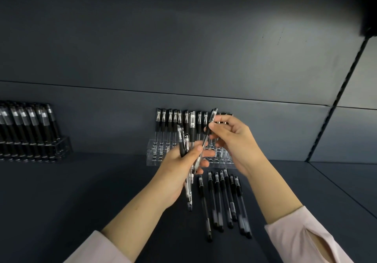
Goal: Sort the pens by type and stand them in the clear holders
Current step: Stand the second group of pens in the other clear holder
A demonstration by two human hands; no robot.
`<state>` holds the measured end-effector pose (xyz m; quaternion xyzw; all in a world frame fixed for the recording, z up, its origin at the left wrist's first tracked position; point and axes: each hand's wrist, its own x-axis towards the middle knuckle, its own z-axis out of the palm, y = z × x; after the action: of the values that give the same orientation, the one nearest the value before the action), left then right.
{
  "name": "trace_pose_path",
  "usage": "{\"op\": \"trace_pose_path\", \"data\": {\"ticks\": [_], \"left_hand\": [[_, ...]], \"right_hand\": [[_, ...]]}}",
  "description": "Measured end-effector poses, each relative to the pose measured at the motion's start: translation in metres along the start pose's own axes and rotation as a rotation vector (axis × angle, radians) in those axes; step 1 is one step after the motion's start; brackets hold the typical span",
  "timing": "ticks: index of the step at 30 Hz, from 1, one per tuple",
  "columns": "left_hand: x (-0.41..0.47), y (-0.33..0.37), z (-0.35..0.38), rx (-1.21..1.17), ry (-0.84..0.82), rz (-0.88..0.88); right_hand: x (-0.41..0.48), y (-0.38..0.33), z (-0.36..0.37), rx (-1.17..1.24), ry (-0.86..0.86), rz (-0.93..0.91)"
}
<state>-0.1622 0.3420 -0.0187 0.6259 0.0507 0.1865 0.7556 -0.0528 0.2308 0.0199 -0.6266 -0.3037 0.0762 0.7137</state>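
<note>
My left hand (179,167) grips a bundle of pens (188,193), their caps up and their barrels hanging below my palm. My right hand (232,140) pinches one black pen (210,128) near its cap; that pen slants down to my left thumb. Behind both hands stands a clear holder (155,152) with a back row of several black-capped pens (173,120). Several loose dark pens (224,197) lie side by side on the dark shelf in front of it.
At the far left another clear holder (61,146) is packed with several black pens (30,124). A dark back panel rises behind the shelf (81,191). A slotted upright rail (334,101) runs down the right side.
</note>
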Motion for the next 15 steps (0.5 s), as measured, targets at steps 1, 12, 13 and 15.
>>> {"op": "trace_pose_path", "data": {"ticks": [1, 12, 13, 15], "left_hand": [[-0.001, 0.001, 0.0, 0.006, -0.001, -0.014], [0.004, -0.009, 0.0, 0.037, 0.053, -0.148], [0.005, -0.009, 0.0, 0.05, 0.051, -0.135], [0.004, -0.007, 0.0, 0.094, 0.047, -0.104]], "right_hand": [[0.001, 0.0, -0.001, 0.045, 0.011, 0.01], [0.006, 0.011, -0.059, -0.346, 0.666, -0.267], [0.006, 0.014, -0.062, -0.381, 0.682, -0.284], [0.007, 0.017, -0.065, -0.409, 0.691, -0.312]]}}
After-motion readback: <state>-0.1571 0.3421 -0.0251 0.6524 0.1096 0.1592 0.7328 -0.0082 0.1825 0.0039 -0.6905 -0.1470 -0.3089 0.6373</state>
